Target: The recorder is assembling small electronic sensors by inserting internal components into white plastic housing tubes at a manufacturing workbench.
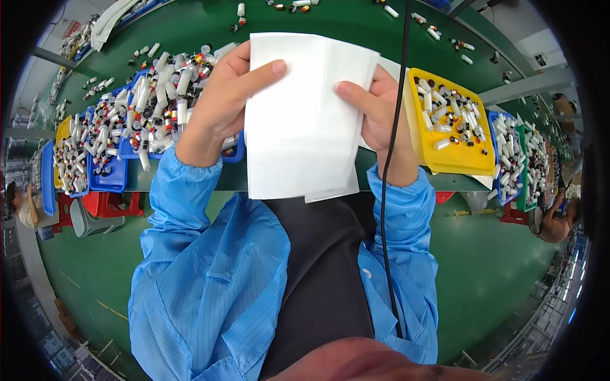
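Both hands up at twelve o'clock over the green table (330,25), sharing a white paper sheet (298,127). The left hand (222,101) pinches its left edge, thumb across the front; the right hand (375,111) closes on the right edge likewise. Looks light, thin and floppy, so the side edges are the place to hold. Blue trays (108,181) of small vials at ten o'clock, a yellow tray (416,120) at two.
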### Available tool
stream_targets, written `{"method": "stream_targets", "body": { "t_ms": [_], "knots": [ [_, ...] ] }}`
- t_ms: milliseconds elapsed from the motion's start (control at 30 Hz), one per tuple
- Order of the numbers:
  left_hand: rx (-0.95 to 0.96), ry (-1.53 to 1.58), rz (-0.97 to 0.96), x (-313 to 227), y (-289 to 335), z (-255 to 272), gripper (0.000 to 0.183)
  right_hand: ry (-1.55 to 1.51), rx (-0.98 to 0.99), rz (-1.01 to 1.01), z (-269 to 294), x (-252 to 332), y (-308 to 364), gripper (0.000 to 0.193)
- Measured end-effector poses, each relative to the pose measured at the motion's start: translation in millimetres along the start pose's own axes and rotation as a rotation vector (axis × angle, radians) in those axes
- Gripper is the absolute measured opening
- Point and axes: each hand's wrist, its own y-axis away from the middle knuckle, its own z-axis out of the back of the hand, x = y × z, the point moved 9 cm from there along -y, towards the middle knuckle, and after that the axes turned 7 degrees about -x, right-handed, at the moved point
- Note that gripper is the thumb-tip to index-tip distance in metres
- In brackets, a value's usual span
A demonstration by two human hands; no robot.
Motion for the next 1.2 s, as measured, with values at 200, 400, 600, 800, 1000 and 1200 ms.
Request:
{"method": "stream_targets", "body": {
  "t_ms": [200,400,600,800,1000,1200],
  "knots": [
    [0.101,-0.275,-0.012,-3,-15,-3,0.036,0.385,-0.175,0.122,3,42,17,0.031],
    [0.226,-0.235,0.124,43,-21,-16,0.036,0.408,-0.276,0.114,37,17,28,0.03],
    [0.208,-0.384,0.272,80,-53,0,0.043,0.353,-0.364,-0.126,67,-11,19,0.031],
    [0.169,-0.115,0.415,71,-52,-12,0.055,0.095,-0.096,-0.161,32,6,18,0.053],
    [-0.059,-1.048,-0.715,-1,-12,-24,0.058,0.206,-0.109,-0.227,68,-36,9,0.056],
    [0.754,-1.398,-0.413,136,56,-60,0.077,0.977,-0.169,0.247,87,-45,6,0.059]
  ]
}}
